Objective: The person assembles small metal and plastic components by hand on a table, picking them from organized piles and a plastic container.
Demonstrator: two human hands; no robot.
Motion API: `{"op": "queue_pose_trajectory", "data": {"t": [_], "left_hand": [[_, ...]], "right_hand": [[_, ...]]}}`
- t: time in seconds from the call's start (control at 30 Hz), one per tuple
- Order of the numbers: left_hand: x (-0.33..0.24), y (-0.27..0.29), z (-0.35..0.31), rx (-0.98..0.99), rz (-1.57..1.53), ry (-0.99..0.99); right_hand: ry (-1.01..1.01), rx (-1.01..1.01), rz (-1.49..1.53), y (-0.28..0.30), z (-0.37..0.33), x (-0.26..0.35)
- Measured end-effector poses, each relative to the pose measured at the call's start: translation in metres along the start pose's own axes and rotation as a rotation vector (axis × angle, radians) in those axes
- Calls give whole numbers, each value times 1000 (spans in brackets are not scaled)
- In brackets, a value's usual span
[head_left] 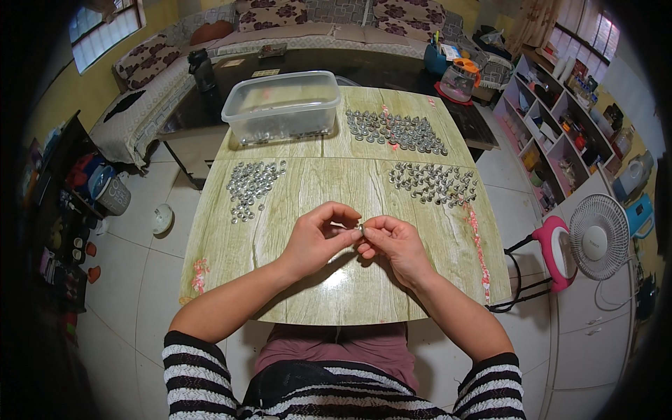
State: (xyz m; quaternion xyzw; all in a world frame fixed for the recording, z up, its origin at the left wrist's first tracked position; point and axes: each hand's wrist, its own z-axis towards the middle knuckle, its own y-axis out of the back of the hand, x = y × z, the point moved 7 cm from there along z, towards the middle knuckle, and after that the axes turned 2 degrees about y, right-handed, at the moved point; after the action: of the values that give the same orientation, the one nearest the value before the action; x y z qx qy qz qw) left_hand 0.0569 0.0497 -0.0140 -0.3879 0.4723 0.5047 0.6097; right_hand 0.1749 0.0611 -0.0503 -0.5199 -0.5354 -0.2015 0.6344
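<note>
Over the near middle of the table, my left hand (320,236) and my right hand (397,246) meet fingertip to fingertip. Both pinch a small silvery metal part (360,227), mostly covered by the fingers, so its exact shape is hard to tell. Left of my hands lies a loose group of small round shiny metal pieces (250,186). To the right is a cluster of small metal studs (434,183), some lying tilted. Farther back, rows of round-based metal pieces with pointed tops (395,131) stand close together.
A clear plastic tub (280,126) with metal parts at its bottom stands at the table's far left. The wood-patterned table (315,182) has worn reddish patches. A dark table (371,70) adjoins behind. A white fan (598,236) and a pink-backed seat (553,253) are at the right.
</note>
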Motion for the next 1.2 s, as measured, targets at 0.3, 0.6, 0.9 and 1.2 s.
{"op": "queue_pose_trajectory", "data": {"t": [0.3, 0.6, 0.9, 1.2], "left_hand": [[9, -1, 0, 18, -59, 128], [-13, -5, -3, 58, 251, -211], [-11, -2, -2, 23, 239, -195], [-1, -3, 1, 5, 45, 25]], "right_hand": [[-3, -7, 10, 0, 0, 0], [-6, 38, 14, 0, 0, -1], [-26, 45, 6, -1, -1, -1], [-31, 68, 30, 1, 0, -2]]}}
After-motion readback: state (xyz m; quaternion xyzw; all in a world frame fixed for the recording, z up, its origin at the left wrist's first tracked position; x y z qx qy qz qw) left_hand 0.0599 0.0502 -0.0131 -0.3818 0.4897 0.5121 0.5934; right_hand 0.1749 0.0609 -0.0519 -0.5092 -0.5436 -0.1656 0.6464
